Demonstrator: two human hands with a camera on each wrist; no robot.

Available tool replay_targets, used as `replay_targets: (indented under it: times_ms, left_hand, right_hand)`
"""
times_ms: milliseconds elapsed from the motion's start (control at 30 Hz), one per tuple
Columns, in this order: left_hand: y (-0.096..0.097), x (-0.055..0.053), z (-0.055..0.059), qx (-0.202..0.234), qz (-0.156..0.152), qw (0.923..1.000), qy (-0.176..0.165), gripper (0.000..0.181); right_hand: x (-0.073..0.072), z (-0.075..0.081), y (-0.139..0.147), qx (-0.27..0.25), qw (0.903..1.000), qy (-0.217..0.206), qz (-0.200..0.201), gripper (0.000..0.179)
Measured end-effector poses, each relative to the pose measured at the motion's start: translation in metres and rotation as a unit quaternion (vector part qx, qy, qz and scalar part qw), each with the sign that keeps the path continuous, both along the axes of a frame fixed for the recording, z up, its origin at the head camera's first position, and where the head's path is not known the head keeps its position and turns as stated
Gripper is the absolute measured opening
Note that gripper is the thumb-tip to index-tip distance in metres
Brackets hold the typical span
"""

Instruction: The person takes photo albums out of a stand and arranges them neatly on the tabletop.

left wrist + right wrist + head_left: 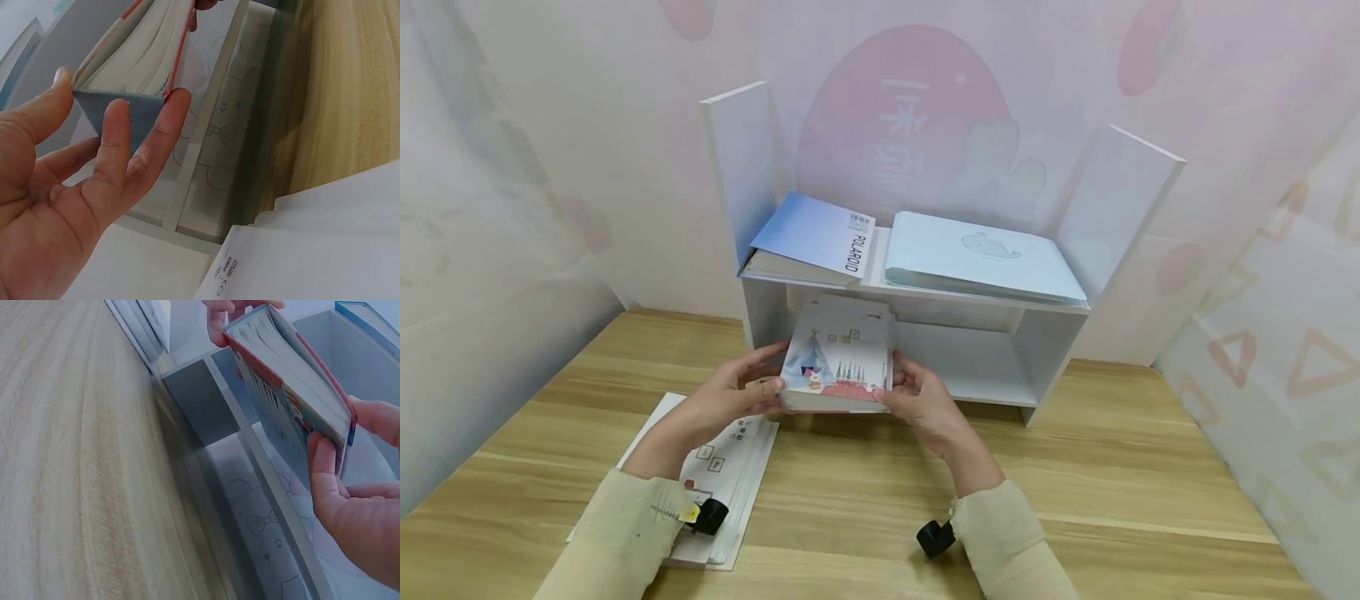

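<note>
Book (850, 342), thick hardcover, white cover printed with a blue tent over a pink lower band, pale page block (137, 50), blue-grey side panel (149, 111): one, at the mouth of the lower compartment (973, 362), left part, of a white two-tier desktop shelf (748, 167); how deep its far end reaches cannot be told. Left hand (741, 390): grips the book's left side near its front corner, thumb at one cover edge, fingers bent along the side panel and under. Right hand (919, 404): pinches the opposite front corner between thumb and fingers. Handling, as judged: moderately heavy for its thickness; boards stiff, cover smooth and perhaps slightly slippery; pages soft, fanning a little at the front, so the loose edges and corners are the delicate parts. Best hold: both sides at once, thumbs above and fingers beneath, covers pressed together. Upper tier: blue-and-white album lettered POLAROID (816, 233), lying left; pale blue whale-printed book (985, 254), lying right. Wood-grain table (1150, 483): bears the shelf and a stack of thin white books (748, 467), beneath the left forearm.
</note>
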State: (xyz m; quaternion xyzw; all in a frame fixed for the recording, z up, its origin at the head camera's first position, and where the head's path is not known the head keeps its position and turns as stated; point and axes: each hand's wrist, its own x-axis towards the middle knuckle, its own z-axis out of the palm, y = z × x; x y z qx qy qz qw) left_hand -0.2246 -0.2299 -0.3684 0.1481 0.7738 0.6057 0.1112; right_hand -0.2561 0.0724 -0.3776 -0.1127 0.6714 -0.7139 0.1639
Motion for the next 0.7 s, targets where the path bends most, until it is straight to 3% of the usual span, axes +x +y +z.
replay_targets:
  times_ms: [267,700]
  left_hand:
    - [-0.0049,0.0006,-0.0001,0.001,-0.021,0.9997,0.006,0.076]
    - [-0.0019,0.0044,0.0075,0.003,-0.028,0.9993,0.025,0.075]
  right_hand:
    - [0.0013,0.0039,0.0029,-0.003,0.9997,0.009,0.024,0.082]
    - [0.0011,0.0089,0.0087,-0.011,0.9986,0.01,0.05,0.084]
